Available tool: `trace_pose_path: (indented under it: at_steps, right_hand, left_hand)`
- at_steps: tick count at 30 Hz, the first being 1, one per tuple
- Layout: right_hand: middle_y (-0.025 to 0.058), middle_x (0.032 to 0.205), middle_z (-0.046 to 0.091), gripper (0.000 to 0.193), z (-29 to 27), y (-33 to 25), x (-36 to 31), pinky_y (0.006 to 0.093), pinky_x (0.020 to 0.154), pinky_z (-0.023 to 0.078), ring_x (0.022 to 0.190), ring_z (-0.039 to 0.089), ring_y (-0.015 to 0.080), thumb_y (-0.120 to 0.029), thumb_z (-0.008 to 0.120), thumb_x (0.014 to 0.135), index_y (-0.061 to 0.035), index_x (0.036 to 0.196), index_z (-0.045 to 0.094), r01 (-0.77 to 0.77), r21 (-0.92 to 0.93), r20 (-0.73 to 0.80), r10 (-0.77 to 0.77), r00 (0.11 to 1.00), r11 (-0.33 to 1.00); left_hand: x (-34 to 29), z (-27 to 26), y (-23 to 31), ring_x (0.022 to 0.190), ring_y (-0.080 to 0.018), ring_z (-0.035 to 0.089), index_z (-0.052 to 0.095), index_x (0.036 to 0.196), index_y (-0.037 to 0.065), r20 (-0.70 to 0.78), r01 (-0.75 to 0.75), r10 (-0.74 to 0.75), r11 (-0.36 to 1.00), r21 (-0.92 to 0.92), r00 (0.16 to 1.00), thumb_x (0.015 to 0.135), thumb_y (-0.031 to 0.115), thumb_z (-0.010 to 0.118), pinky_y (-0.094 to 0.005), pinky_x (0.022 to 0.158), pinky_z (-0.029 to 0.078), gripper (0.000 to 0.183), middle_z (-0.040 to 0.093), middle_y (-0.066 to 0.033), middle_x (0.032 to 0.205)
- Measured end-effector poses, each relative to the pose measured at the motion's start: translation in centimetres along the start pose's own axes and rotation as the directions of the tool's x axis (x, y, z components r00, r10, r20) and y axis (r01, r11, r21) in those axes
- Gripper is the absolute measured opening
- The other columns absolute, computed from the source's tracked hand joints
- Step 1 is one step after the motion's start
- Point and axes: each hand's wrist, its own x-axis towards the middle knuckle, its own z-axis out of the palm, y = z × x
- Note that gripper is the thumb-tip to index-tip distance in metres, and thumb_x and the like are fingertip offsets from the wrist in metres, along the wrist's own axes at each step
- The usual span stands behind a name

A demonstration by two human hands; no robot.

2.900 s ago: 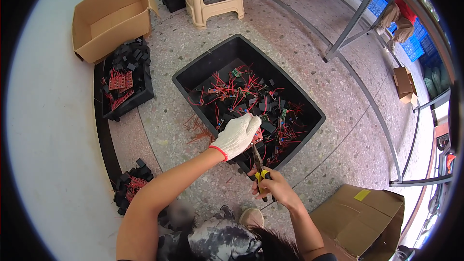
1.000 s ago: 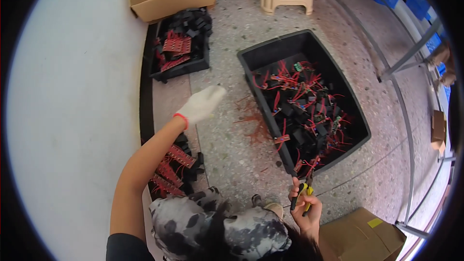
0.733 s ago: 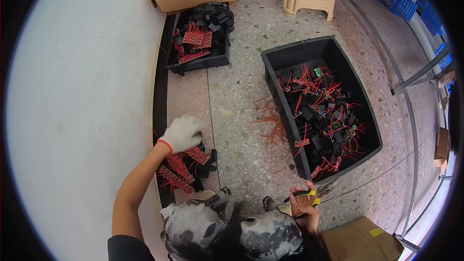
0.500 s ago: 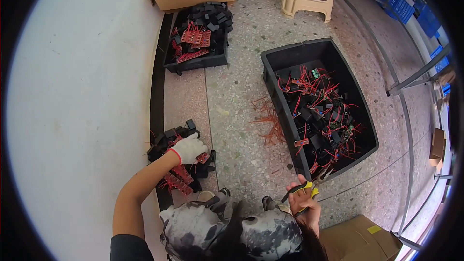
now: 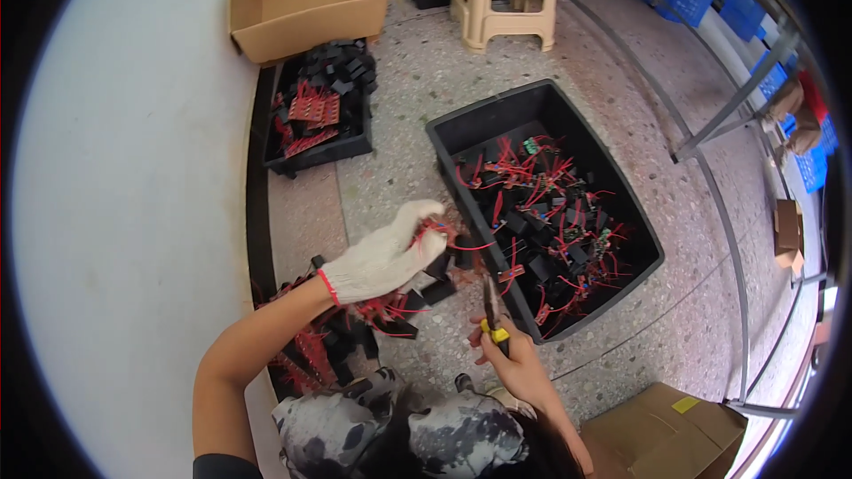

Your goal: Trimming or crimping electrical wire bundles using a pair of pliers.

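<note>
My left hand (image 5: pixel 377 253), in a white glove with a red cuff, is closed on a small circuit board with red wires (image 5: pixel 435 229). A black block (image 5: pixel 465 253) sits beside it, and I cannot tell whether it is attached. My bare right hand (image 5: pixel 515 362) grips pliers with yellow and black handles (image 5: pixel 495 330), their jaws pointing up toward the wired piece but apart from it. Below my left wrist lies a pile of red boards and black blocks (image 5: pixel 311 350). A large black bin (image 5: pixel 635 288) holds more wired boards and blocks; one small board (image 5: pixel 511 274) lies at its near-left side.
Farther off, a smaller black tray (image 5: pixel 355 148) holds black blocks and red boards, beside an open cardboard box (image 5: pixel 311 27). A beige stool (image 5: pixel 506 0) stands at the back. A closed carton (image 5: pixel 661 435) is at lower right; a metal rack leg (image 5: pixel 723 129) rises at right.
My left hand has lifted off the pile with a wired board and moved right, toward the bin. My right hand has turned the pliers upward and come in toward it. The view has shifted.
</note>
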Motion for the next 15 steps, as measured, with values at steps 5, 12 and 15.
trace_pose_path:
  at_steps: [5, 12, 15]
  right_hand:
    - [0.0086, 0.1, 0.067, 0.026, -3.1, -2.2, 0.4, 0.0315, 0.076, 0.059, 0.093, 0.064, 0.0137, -0.015, 0.051, 0.106, 0.0027, 0.124, 0.058, -0.012, 0.078, -0.072, 0.018, 0.997, 0.997]
    - [0.0087, 0.089, 0.066, 0.032, -9.3, -0.7, -0.8, 0.0302, 0.064, 0.058, 0.082, 0.065, 0.017, -0.026, 0.051, 0.106, 0.0023, 0.116, 0.061, -0.116, 0.243, -0.071, 0.137, 0.988, 0.963]
    - [0.0094, 0.088, 0.065, 0.035, -11.5, 0.0, -0.9, 0.03, 0.06, 0.057, 0.079, 0.066, 0.0185, -0.029, 0.05, 0.105, 0.0031, 0.112, 0.062, -0.187, 0.407, 0.099, 0.16, 0.982, 0.894]
  left_hand:
    - [4.5, 4.3, 5.7, 0.094, -0.0148, 0.063, 0.057, 0.125, 0.007, 0.022, 0.01, -0.005, 0.982, -0.19, 1.0, 0.11, 0.034, 0.042, -0.0313, 0.086, 0.049, 0.035, 0.065, -0.0065, 0.105]
    - [11.1, 9.4, 7.8, 0.077, -0.0178, 0.064, 0.065, 0.105, 0.002, 0.072, -0.179, 0.184, 0.981, -0.074, 0.98, 0.108, 0.039, 0.047, -0.0344, 0.07, 0.049, 0.04, 0.067, -0.0085, 0.082]
    - [12.5, 10.2, 8.1, 0.079, -0.0291, 0.067, 0.063, 0.103, 0.0, 0.129, -0.178, 0.185, 0.982, -0.067, 0.974, 0.107, 0.041, 0.046, -0.0377, 0.072, 0.049, 0.045, 0.067, -0.0156, 0.084]
